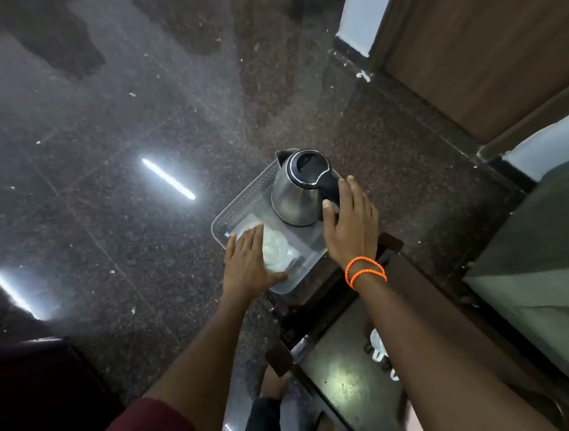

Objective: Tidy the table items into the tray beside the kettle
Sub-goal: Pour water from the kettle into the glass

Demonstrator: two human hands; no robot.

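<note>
Tray (238, 203): a see-through plastic tray with rows of little holes along its rim. It sits low down over the dark speckled floor (104, 160), at the far end of the counter (341, 379). I cannot tell what it rests on.
Kettle (296, 189): shiny silver with a black lid and a black handle. It stands upright in the far part of the tray.
White thing (275, 249): round, pale and wrapped in something clear. It lies in the near part of the tray. It is too blurry to say what it is.
Left hand (251, 266): lies flat on the near left corner of the tray, fingers straight, beside the white thing.
Right hand (352, 222): fingers straight and together, touching the kettle's handle, thumb on the near side. Two orange bands (364, 272) go round the wrist.
Hard to see: a small white thing (377, 341) on the counter is half hidden by the right arm.
</note>
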